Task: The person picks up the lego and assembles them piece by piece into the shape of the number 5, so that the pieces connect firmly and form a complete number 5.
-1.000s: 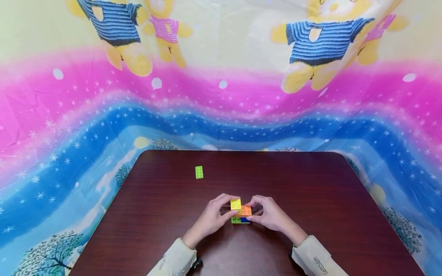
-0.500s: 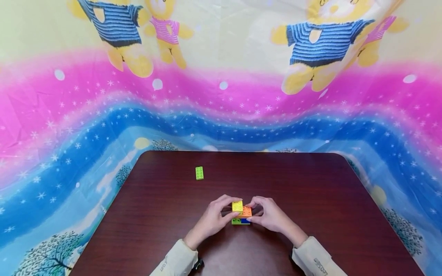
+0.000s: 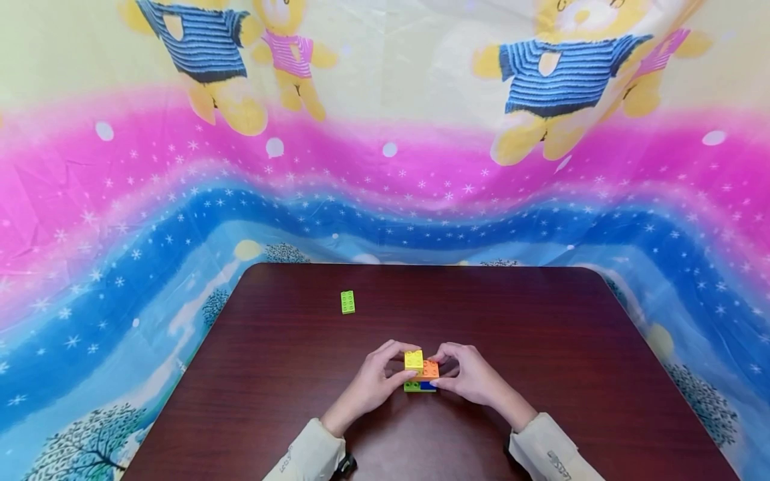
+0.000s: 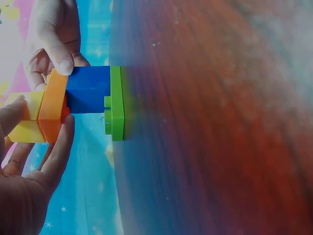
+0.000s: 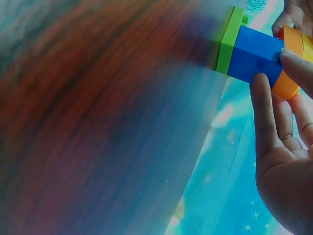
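Observation:
A small stack of toy building bricks stands on the table in front of me. Its base is a flat green brick (image 4: 117,105), with a blue brick (image 5: 257,53) on one end. Across the blue one lies an orange brick (image 3: 430,369), overhanging to the left, and a yellow brick (image 3: 413,361) sits on its left part. My left hand (image 3: 375,377) pinches the yellow brick between thumb and fingers; one fingertip reaches below the orange overhang. From the other side, my right hand (image 3: 472,374) holds the stack, thumb and fingers at the blue and orange bricks.
Another flat green brick (image 3: 347,302) lies farther back on the dark brown table (image 3: 511,314), left of the stack. Behind the table's far edge hangs a patterned cloth (image 3: 385,187) with bears and snowflakes, which also runs along both sides.
Over the last second the yellow brick has come slightly down and to the right on the orange brick, my left fingers with it. My right hand keeps its hold, almost still.

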`<state>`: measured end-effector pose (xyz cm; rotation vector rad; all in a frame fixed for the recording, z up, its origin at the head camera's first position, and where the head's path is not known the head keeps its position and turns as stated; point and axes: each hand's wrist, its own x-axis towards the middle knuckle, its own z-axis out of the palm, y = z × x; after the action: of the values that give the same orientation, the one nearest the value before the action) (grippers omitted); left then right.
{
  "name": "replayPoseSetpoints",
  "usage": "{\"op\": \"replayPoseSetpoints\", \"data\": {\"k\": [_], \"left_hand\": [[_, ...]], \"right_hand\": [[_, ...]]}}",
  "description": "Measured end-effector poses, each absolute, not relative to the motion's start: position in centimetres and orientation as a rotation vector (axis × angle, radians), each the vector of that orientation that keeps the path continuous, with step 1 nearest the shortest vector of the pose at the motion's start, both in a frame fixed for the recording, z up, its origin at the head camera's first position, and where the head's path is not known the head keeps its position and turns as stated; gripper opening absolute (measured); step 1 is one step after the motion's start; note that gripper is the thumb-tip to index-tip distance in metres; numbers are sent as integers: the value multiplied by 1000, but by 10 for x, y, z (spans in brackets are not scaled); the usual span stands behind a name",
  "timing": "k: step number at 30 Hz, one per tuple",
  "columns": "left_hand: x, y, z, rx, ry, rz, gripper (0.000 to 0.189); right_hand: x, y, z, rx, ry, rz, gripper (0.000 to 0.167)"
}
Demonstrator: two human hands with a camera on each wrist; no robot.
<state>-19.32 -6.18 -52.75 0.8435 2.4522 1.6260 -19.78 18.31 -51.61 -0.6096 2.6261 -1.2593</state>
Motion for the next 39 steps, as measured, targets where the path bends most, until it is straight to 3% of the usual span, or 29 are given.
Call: {"op": "replayPoseSetpoints", "data": {"k": [39], "left_hand": [[-198,-62,-530,785,2427,1705,34]], "right_hand": [[-199,183,-519,-591,2618,-1271,31]]}}
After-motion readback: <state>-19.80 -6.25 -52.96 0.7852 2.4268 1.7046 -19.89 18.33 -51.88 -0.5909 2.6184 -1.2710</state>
